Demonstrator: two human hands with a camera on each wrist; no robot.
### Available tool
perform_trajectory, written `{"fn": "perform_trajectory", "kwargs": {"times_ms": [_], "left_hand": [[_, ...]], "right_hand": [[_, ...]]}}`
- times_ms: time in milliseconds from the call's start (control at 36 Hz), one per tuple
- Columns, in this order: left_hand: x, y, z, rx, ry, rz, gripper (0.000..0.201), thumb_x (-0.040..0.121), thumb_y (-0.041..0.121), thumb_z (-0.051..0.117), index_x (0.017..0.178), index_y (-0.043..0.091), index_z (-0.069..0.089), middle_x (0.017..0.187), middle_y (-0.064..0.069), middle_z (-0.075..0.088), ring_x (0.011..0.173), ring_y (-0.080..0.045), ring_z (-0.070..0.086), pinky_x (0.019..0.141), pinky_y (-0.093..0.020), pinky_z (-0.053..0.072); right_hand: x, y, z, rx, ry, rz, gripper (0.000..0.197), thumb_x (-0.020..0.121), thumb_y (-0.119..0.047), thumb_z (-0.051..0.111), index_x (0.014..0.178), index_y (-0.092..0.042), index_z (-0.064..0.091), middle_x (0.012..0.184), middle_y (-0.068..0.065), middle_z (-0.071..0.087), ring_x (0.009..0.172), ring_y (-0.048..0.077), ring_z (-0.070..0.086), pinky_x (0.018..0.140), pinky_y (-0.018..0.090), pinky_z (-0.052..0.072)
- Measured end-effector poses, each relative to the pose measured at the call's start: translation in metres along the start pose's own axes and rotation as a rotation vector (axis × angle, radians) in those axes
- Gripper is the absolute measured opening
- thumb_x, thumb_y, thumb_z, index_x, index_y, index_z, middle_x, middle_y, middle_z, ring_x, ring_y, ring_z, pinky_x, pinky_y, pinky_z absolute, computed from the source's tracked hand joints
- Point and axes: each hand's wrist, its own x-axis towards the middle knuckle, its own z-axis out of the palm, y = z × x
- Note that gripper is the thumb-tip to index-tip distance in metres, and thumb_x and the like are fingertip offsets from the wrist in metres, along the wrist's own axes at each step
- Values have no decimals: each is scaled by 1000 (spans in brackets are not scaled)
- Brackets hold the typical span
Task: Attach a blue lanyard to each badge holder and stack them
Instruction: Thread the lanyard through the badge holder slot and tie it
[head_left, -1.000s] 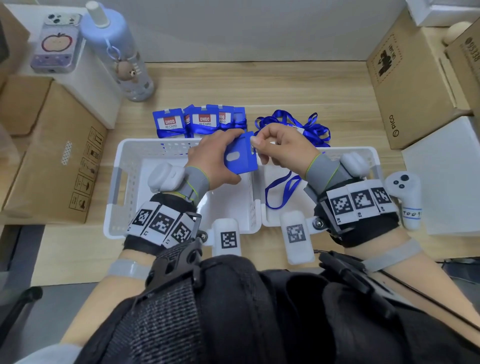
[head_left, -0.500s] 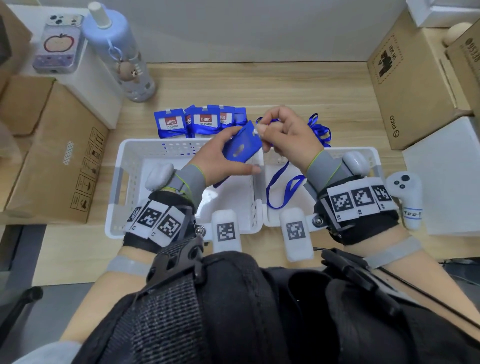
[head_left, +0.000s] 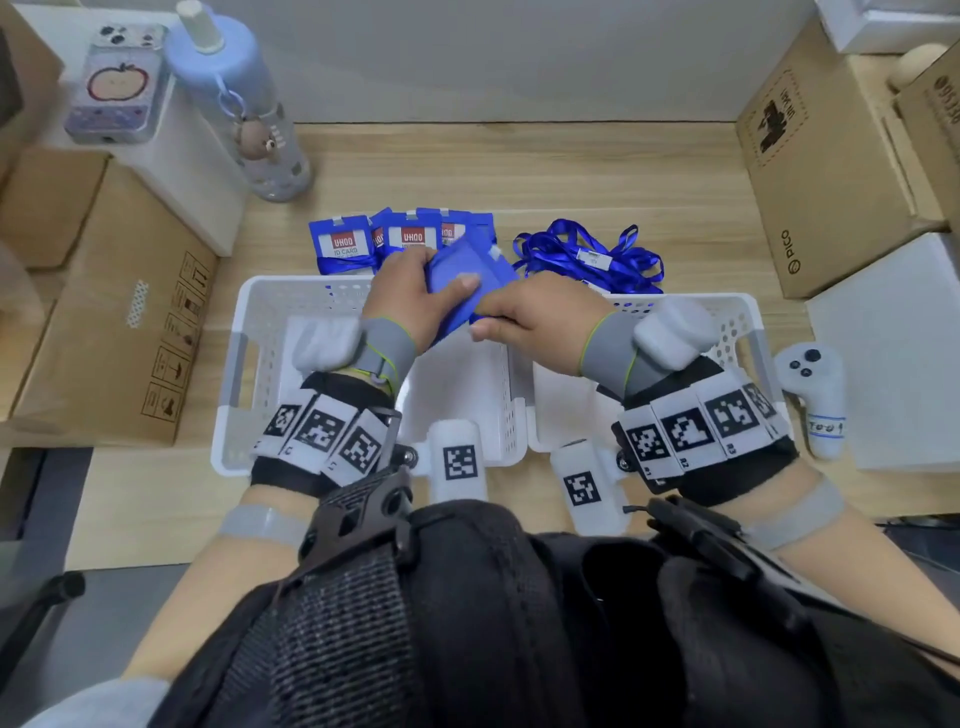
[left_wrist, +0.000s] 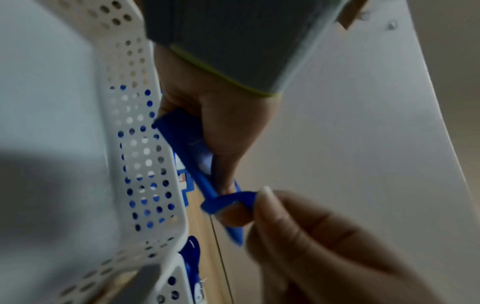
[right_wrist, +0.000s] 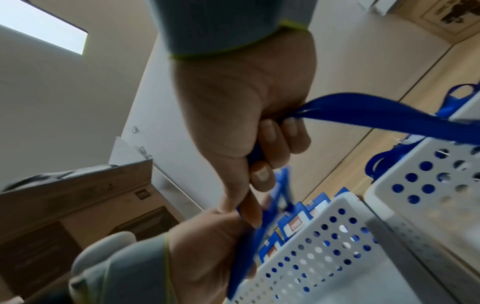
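Badge holder (head_left: 462, 280) held tilted above far rim of L basket (head_left: 244, 332), gripped by left hand (head_left: 410, 301), thumb on face. Lanyard (right_wrist: 384, 117) strap only seen in R wrist view, clenched in curled fingers of right hand (head_left: 535, 322); L wrist view shows strap end pinched at holder's edge. Both wrists raised over baskets, palms facing in.

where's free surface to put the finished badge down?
Bare floor in the left basket, nearer you than the left hand; the right basket looks free below the right hand. Open desk between the water bottle and the cardboard box. Crowded: the strip behind the baskets, with spare badge holders and the lanyard pile.
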Motion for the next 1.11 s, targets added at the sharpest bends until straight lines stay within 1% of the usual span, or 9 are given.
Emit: {"fn": "perform_trajectory", "kwargs": {"times_ms": [139, 361, 500, 556, 667, 778, 944, 1000, 1111], "left_hand": [[-3, -1, 2, 256, -112, 179, 42, 69, 35, 77, 103, 13, 67, 96, -10, 57, 95, -23, 48, 72, -25, 28], [-15, 17, -7, 55, -317, 282, 40, 60, 20, 86, 94, 20, 65, 90, 2, 52, 87, -14, 49, 73, -21, 40], [-15, 16, -9, -265, -391, 211, 36, 55, 20, 86, 79, 28, 61, 80, 13, 58, 69, 6, 55, 70, -10, 47], [-16, 16, -7, -437, -359, 170, 34, 50, 36, 79, 78, 26, 62, 77, 10, 62, 70, -2, 56, 73, -19, 50], [-13, 19, -3, -584, -213, 71, 26, 63, 35, 71, 77, 17, 58, 77, 1, 60, 67, -5, 55, 67, -17, 47], [-7, 16, -2, -616, -100, 12, 10, 82, 18, 67, 77, 17, 58, 75, 1, 61, 68, -8, 56, 67, -20, 47], [1, 6, -5, -323, 52, 11, 11, 84, 20, 66, 79, 18, 56, 82, -2, 59, 75, -17, 52, 75, -27, 46], [1, 7, -6, -138, 62, 51, 15, 81, 24, 69, 85, 17, 57, 76, 4, 55, 68, -11, 48, 62, -10, 38], [-7, 14, -4, 108, -38, 182, 20, 74, 19, 74, 92, 12, 67, 84, 1, 56, 77, -13, 47, 61, -19, 31]], "right_hand": [[2, 4, -13, -25, 166, -36, 17, 87, -35, 57, 96, -24, 67, 96, -6, 61, 95, 17, 53, 74, 32, 40], [2, 25, -14, 331, 353, 57, 9, 75, -23, 73, 80, -15, 72, 79, -1, 67, 78, 16, 57, 75, 31, 46], [3, 32, -3, 566, 365, 143, 12, 84, -15, 60, 81, -6, 67, 72, 8, 60, 61, 2, 47, 64, 19, 40], [2, 31, 2, 603, 360, 149, 19, 84, -17, 49, 78, -3, 61, 72, 16, 59, 63, 12, 47, 63, 27, 40], [2, 27, 6, 566, 300, 160, 33, 91, -10, 46, 63, -26, 49, 53, -16, 48, 51, -4, 45, 55, 11, 32], [-1, 22, 4, 438, 187, 107, 20, 94, -20, 48, 88, -12, 65, 77, -4, 59, 66, 10, 49, 65, 23, 37], [-7, 14, 6, 262, 54, -15, 43, 90, -28, 56, 55, -21, 32, 53, -4, 29, 52, 12, 28, 53, 28, 22], [-8, 10, 4, 216, 45, -46, 38, 89, -31, 57, 57, -20, 41, 53, -2, 34, 55, 16, 31, 55, 30, 24], [-5, 10, -4, 151, 88, -46, 19, 81, -35, 66, 89, -19, 72, 79, 1, 63, 74, 14, 48, 72, 35, 42]]}}
